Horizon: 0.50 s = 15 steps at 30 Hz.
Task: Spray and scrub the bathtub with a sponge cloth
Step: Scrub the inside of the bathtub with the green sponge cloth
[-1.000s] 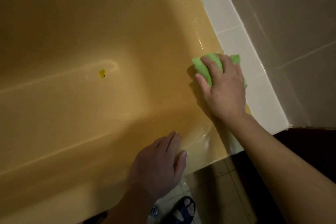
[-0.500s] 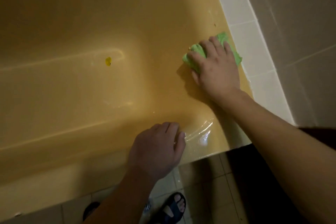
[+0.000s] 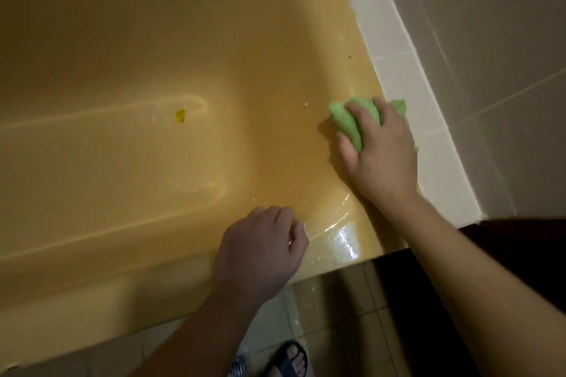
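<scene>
Green cloth (image 3: 349,122) has slid back toward me on the right edge of the tub (image 3: 122,40), so I'm rubbing back and forth. My right hand (image 3: 382,159) grips it; my left hand (image 3: 260,251) rests loose on the near edge.

wall (image 3: 490,40): grey-beige tiles | ledge (image 3: 407,76): white tiles | floor (image 3: 330,315): pale tiles | light: dim

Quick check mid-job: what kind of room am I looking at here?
Most likely a home bathroom: a yellow bathtub against a tiled wall, a tiled floor beside it, and the right hand pressing a green sponge cloth on the tub.
</scene>
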Tool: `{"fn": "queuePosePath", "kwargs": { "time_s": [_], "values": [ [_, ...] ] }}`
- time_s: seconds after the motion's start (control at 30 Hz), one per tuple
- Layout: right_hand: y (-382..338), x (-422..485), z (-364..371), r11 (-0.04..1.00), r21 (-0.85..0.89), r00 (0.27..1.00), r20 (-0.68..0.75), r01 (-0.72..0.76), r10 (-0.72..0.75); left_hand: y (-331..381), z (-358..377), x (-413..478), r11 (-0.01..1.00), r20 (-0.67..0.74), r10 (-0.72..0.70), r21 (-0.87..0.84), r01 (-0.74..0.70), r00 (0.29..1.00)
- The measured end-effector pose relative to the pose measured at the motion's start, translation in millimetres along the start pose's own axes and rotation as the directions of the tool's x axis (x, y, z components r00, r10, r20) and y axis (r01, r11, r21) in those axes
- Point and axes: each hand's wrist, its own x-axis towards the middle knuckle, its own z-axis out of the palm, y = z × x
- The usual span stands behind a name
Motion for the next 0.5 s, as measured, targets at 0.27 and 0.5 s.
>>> {"fn": "queuePosePath", "kwargs": {
  "time_s": [0.27, 0.5],
  "values": [
    [59, -32, -24, 1.0, -0.01, 1.0, -0.018, 0.003, -0.003, 5, 7, 2, 0.999, -0.017, 0.038, 0.021, -0.037, 0.999],
    [24, -100, -23, 0.997, 0.047, 0.998, -0.004, -0.057, 0.057, 17, 14, 9, 0.993, 0.004, 0.114, 0.015, -0.114, 0.993]
  ]
}}
